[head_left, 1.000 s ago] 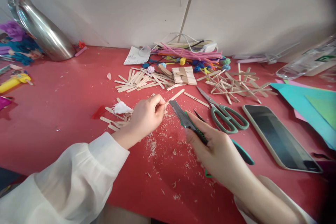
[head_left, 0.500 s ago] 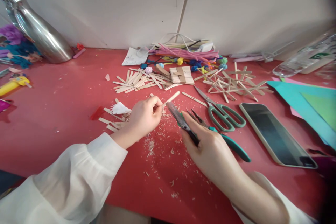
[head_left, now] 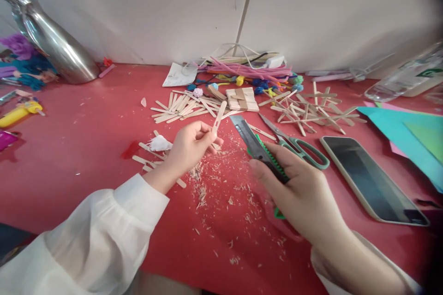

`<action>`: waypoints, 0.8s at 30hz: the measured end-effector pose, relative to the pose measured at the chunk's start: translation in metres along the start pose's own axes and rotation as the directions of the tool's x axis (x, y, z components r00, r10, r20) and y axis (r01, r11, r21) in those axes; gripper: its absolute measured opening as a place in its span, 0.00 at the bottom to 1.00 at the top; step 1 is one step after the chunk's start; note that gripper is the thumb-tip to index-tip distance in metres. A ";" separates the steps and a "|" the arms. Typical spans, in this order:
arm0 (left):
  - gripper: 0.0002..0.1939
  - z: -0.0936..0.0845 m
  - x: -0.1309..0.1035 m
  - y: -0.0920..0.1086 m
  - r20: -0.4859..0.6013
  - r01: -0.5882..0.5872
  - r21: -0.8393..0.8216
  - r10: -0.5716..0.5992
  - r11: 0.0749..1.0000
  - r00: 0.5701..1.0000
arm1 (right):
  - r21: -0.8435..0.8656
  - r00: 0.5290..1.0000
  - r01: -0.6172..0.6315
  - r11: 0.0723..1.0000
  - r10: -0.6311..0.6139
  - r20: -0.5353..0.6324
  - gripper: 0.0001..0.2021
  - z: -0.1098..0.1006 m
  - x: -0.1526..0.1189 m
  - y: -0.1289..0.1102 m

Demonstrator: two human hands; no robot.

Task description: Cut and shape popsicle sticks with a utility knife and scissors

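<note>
Red tabletop (head_left: 79, 138) against white wall (head_left: 155, 14)

No text legible. Far right: green mark (head_left: 429, 72) on bottle (head_left: 398, 82). Far middle: paper slip (head_left: 179, 76), faint marks unreadable.

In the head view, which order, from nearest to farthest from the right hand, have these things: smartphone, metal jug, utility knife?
1. Utility knife: held in the right hand.
2. Smartphone: lying apart, to that hand's right.
3. Metal jug: upright, at far left.
</note>
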State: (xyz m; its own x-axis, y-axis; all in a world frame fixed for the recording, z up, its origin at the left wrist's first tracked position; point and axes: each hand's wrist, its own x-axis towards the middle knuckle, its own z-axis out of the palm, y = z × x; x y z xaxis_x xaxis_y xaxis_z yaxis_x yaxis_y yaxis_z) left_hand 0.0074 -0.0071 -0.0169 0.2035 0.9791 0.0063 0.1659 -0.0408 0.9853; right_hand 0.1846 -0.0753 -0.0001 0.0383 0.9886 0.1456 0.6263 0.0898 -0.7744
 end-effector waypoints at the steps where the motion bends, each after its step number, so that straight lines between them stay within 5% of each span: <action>1: 0.07 0.003 -0.002 0.002 0.040 0.051 -0.094 -0.048 0.994 0.998 | 0.025 0.999 -0.047 0.999 0.047 0.015 0.10 0.001 0.002 0.000; 4: 0.08 0.012 -0.009 0.008 0.133 0.131 -0.216 -0.104 0.968 0.986 | 0.098 0.985 -0.159 0.982 0.152 0.079 0.12 0.008 0.007 0.001; 8: 0.07 0.018 -0.016 0.011 0.062 0.084 -0.143 -0.076 0.986 0.995 | 0.244 0.962 -0.254 0.936 0.219 0.162 0.12 0.018 0.007 -0.002; 16: 0.07 0.024 -0.020 0.005 0.199 0.203 -0.182 -0.166 0.962 0.966 | 0.396 0.957 -0.287 0.872 0.246 0.152 0.12 0.021 0.006 -0.005; 24: 0.12 0.015 -0.019 0.010 0.163 0.004 0.014 -0.006 1.000 0.987 | 0.347 0.945 -0.289 0.892 0.209 0.251 0.09 0.015 0.007 -0.001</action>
State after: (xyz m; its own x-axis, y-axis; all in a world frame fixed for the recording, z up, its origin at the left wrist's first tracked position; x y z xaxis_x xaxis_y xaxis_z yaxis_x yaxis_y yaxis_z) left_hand 0.0198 -0.0288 -0.0098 0.3574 0.9335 -0.0277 0.1798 -0.0397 0.9829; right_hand 0.1726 -0.0663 -0.0081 -0.0280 0.9835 -0.1787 0.2778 -0.1641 -0.9465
